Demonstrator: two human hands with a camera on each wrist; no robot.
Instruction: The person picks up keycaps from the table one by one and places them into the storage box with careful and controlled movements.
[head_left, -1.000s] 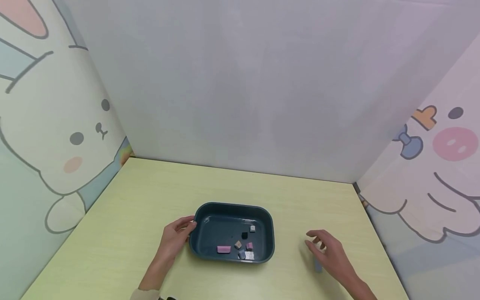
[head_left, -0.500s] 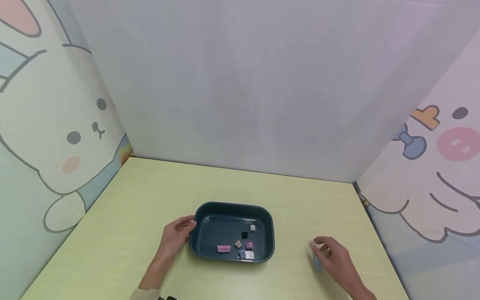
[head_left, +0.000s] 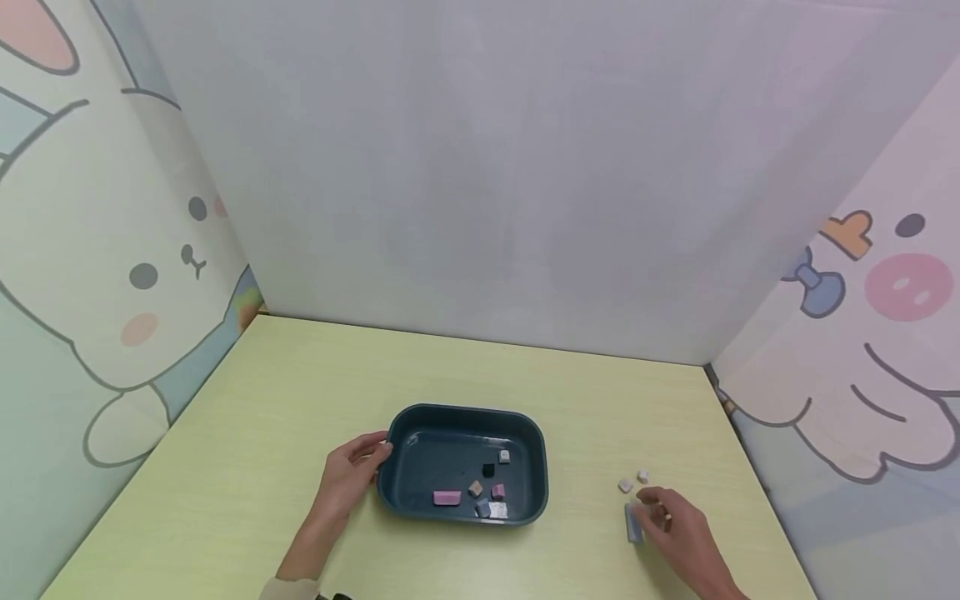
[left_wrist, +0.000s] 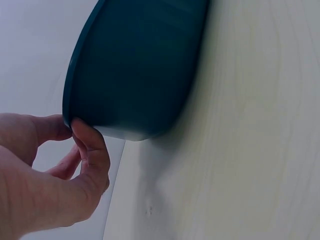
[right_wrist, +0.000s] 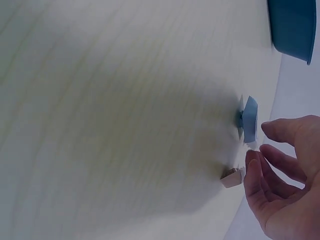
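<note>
So the blue block (head_left: 633, 523) lies on the table (head_left: 262, 400), right hand (head_left: 678, 533) curled over it, maybe just touching, hard to tell. Two small pale cubes (head_left: 625, 485) sit just beyond. Left hand (head_left: 347, 477) pinches the dark teal tray (head_left: 405, 500) by its rim.

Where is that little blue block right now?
In the head view the blue block lies on the table right of the dark tray, beside the right hand and just below two small pale pieces.
</note>
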